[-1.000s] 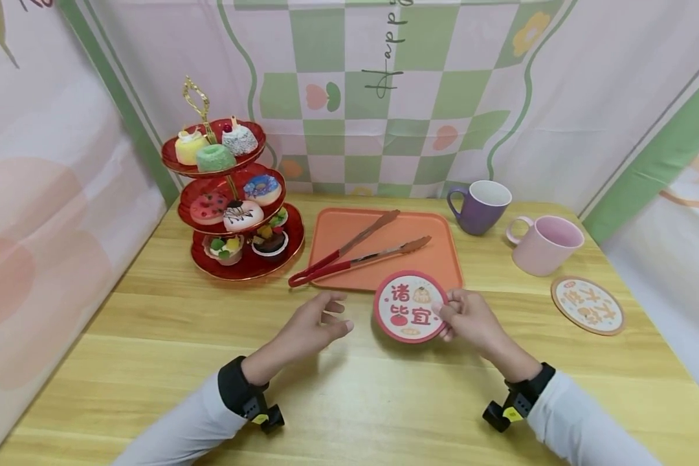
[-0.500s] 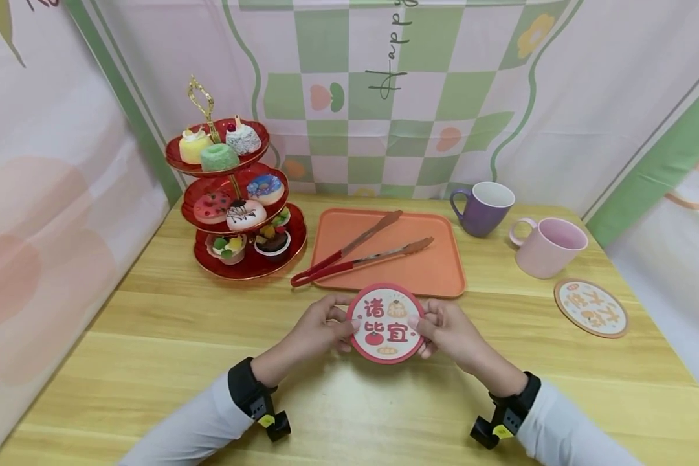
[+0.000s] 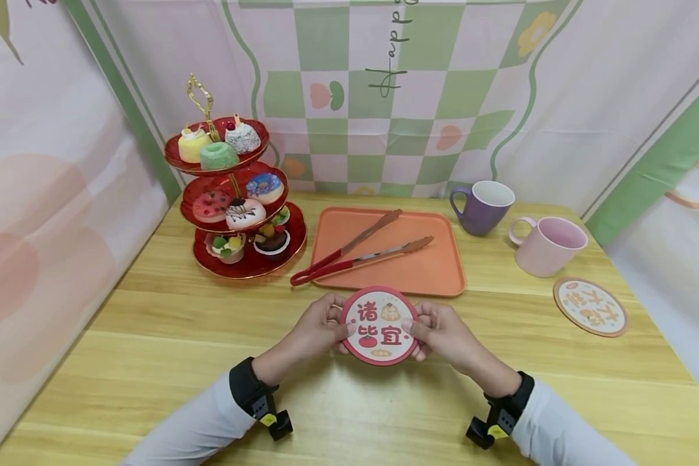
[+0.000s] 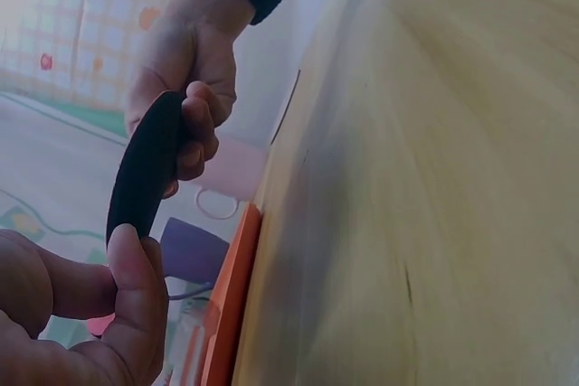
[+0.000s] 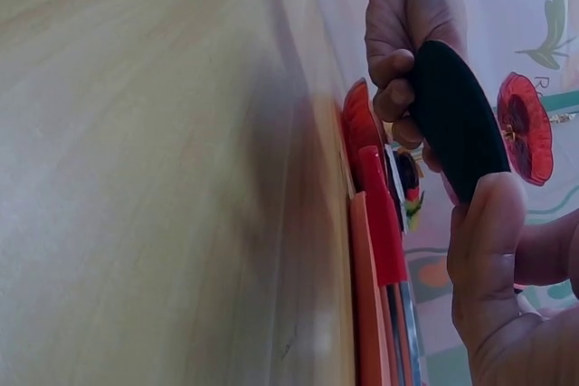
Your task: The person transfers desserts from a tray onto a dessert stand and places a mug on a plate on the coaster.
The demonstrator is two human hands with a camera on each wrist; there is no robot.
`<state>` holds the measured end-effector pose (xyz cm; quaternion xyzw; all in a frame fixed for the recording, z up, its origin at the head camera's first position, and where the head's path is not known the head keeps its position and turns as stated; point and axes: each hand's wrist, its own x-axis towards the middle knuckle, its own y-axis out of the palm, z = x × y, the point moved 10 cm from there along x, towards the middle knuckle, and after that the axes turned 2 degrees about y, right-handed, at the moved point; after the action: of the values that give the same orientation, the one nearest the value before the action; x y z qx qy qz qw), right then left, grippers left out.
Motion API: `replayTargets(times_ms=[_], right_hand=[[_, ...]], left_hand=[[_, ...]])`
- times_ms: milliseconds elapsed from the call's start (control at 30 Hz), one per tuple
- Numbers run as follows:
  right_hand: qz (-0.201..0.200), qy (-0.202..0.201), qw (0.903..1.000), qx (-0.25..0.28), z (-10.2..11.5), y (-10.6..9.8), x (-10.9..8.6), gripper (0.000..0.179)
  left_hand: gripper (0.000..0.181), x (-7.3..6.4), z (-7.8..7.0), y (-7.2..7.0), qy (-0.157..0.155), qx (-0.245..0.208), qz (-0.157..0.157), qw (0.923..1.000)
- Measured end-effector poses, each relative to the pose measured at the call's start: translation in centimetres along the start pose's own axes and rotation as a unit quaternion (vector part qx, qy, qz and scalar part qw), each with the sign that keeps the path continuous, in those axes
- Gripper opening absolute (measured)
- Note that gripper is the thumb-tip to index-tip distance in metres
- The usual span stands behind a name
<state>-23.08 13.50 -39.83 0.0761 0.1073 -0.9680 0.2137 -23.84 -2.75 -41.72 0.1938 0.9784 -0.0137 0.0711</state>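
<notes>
A round coaster [image 3: 380,326] with a red rim and printed characters is held above the table, just in front of the tray. My left hand [image 3: 314,330] pinches its left edge, thumb on the printed face and fingers behind. At the opposite edge my right hand [image 3: 447,333] pinches it the same way. Both wrist views show the coaster's dark underside [image 4: 147,169], lifted off the wood, with fingertips curled beneath it. Beyond the hands, red-handled tongs [image 3: 349,259] lie spread across the orange tray [image 3: 437,272].
A three-tier red stand [image 3: 250,268] with small cakes and doughnuts stands at the back left. A purple mug [image 3: 482,210] and a pink mug [image 3: 547,249] are at the back right. Another coaster [image 3: 591,307] lies on the table [image 3: 169,362] near the right edge.
The coaster, at first in the right hand alone, has moved left and toward the body. My left hand has taken hold of its left edge. In the last half second it shifted slightly left.
</notes>
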Motion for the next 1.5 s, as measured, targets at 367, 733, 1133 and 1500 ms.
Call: replayTargets(times_ms=[367,733,1133,1500], right_hand=[[0.023,-0.030,0.9977,-0.056,0.2,-0.1,0.1,0.024],[-0.042,-0.148,0.9411,-0.301,1.3,-2.1,-0.3,0.018],[-0.053,-0.123,0.9214,-0.365,0.5,-4.2,-0.2,0.020],[-0.077,-0.109,0.9154,-0.380,-0.5,-6.6,0.0,0.019]], left_hand=[[0.033,-0.6,-0.2,-1.6,-0.005,0.030,0.009,0.9995],[0.035,-2.0,-0.1,-6.1,-0.034,0.062,-0.008,0.9975],[0.034,-3.8,1.2,-12.6,-0.061,0.088,-0.039,0.9935],[0.034,-6.2,1.6,-17.2,-0.086,0.099,-0.048,0.9902]])
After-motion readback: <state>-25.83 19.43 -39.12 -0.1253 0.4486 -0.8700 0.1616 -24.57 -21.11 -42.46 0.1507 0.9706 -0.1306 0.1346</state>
